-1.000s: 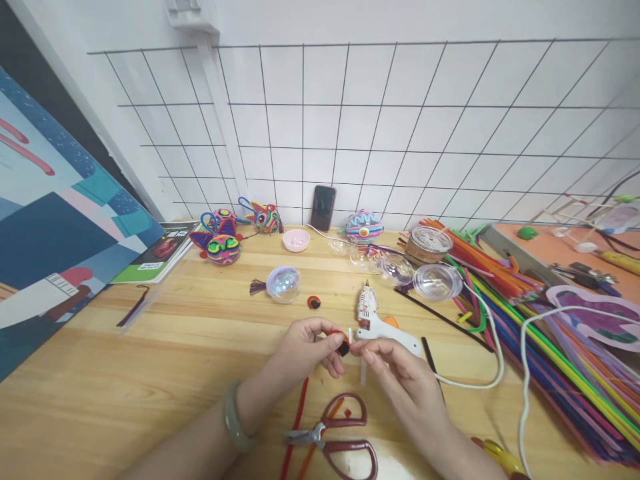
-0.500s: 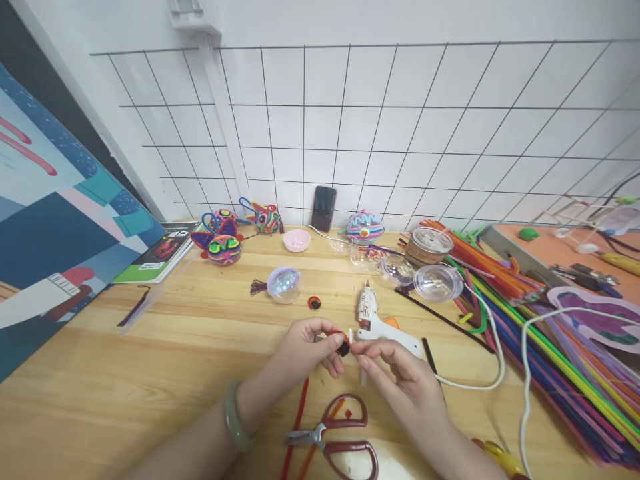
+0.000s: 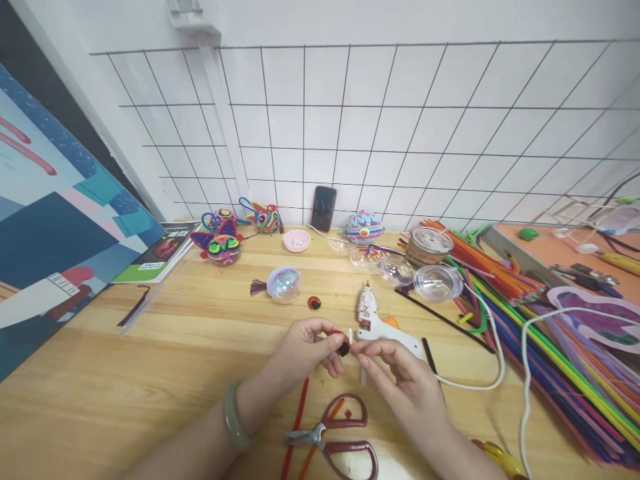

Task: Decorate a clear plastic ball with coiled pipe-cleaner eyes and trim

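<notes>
Between thumb and fingers, my left hand pinches a small red-and-black coil, partly hidden by the fingertips. My right hand is closed in a pinch at the coil's right edge, on its red end. A matching orange-and-black coil lies on the table just beyond. Beyond my right hand rests a white glue gun. Below the hands lie scissors with dark red handles, on top of a red pipe cleaner and an orange one.
A clear ball with a tassel, a pink bowl and colourful yarn-like ornaments stand farther back. A phone leans on the wall. Bundled pipe cleaners and a white cord lie at right.
</notes>
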Tool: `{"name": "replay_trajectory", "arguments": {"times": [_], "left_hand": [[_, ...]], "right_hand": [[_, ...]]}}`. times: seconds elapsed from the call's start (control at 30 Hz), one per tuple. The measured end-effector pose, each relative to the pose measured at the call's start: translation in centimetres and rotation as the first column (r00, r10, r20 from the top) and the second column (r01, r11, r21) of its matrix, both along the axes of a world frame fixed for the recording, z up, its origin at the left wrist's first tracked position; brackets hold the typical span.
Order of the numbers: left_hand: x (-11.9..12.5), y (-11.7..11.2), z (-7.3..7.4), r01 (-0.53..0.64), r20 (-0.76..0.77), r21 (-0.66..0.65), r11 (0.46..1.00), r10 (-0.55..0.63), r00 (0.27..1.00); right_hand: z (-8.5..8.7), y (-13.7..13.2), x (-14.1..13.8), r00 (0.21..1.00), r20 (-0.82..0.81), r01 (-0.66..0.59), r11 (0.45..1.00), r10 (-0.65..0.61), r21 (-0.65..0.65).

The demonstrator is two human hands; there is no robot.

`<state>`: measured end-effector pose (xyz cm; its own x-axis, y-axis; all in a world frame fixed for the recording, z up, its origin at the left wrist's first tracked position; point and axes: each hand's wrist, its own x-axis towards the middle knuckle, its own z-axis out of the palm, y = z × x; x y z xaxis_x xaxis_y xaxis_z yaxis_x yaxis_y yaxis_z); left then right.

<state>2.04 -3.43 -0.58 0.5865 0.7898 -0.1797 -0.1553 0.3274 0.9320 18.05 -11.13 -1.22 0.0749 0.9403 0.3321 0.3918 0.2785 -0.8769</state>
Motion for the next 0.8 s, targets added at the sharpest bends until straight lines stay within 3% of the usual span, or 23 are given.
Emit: {"name": "replay_trajectory", "arguments": {"times": [0.8], "left_hand": [[0.09,-0.05,0.04,0.001,-0.022,0.02,1.0,-0.001,1.0]], "right_hand": [[0.15,0.24,-0.19,1.0,-0.013,0.026,0.999,-0.025,0.021]]}}
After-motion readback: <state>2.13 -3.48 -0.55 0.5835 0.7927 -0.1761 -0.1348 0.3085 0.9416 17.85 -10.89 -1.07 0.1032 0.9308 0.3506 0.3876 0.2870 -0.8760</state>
